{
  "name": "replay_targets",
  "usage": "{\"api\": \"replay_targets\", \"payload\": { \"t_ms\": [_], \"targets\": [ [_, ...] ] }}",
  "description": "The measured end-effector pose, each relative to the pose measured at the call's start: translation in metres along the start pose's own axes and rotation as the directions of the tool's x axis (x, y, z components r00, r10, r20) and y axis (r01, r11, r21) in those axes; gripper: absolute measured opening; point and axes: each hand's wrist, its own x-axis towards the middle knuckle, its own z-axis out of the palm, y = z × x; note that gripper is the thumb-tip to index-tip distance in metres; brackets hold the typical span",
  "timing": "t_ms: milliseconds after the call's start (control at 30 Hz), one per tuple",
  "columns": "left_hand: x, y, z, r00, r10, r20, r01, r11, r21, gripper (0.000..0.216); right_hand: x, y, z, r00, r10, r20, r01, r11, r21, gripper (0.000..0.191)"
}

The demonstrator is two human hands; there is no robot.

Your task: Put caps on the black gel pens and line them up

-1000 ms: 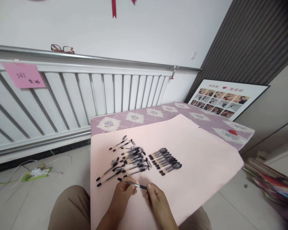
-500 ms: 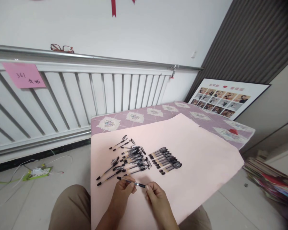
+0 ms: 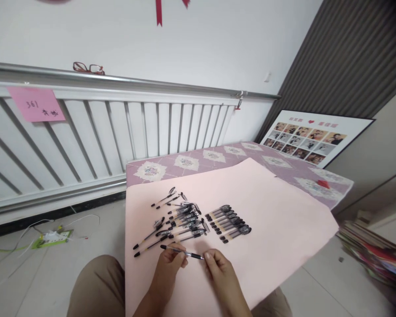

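Observation:
Just above the near part of the pink sheet, a black gel pen [image 3: 188,254] is held slantwise, its dark rear end to the left and its pale tip to the right. My left hand [image 3: 169,265] is closed around its clear barrel. At the tip, my right hand [image 3: 219,268] pinches thumb against fingers; whether it touches the tip or holds some small piece is too small to tell. Beyond my left hand lies a loose heap of pens and clip caps [image 3: 185,218]. To its right, a neat slanted row of capped pens [image 3: 229,223] lies side by side.
The pink sheet [image 3: 277,211] covers most of a table with a purple patterned cloth [image 3: 214,155]. Behind stands a white radiator [image 3: 145,127] with glasses [image 3: 88,68] on its pipe. A photo board [image 3: 312,136] leans at the back right. A power strip [image 3: 54,237] lies on the floor.
My right hand has shifted slightly right along the pen, so the pale tip now shows beside its fingers. My left hand keeps its hold. The view has moved a little.

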Motion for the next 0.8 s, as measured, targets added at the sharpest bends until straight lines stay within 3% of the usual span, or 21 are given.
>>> {"api": "replay_targets", "payload": {
  "t_ms": [133, 333, 600, 800],
  "targets": [
    [0.001, 0.001, 0.002, 0.999, -0.003, -0.046, 0.002, 1.000, -0.029, 0.014, 0.029, 0.000, -0.019, 0.979, -0.163, -0.124, 0.111, 0.932, -0.345, 0.023],
    [0.002, 0.002, 0.005, 0.999, 0.013, -0.052, -0.014, 0.999, -0.030, 0.015, 0.076, -0.010, -0.031, 0.976, -0.210, -0.059, 0.143, 0.820, -0.555, 0.018],
    [0.008, -0.002, 0.004, 0.998, 0.025, -0.057, -0.027, 0.999, -0.037, 0.023, 0.114, -0.017, -0.018, 0.988, -0.145, 0.049, 0.128, 0.601, -0.789, 0.013],
    [0.009, -0.002, 0.005, 0.997, 0.025, -0.066, -0.028, 0.999, -0.046, 0.024, 0.123, -0.021, -0.013, 0.997, -0.042, 0.066, 0.078, 0.511, -0.856, 0.015]
  ]
}}
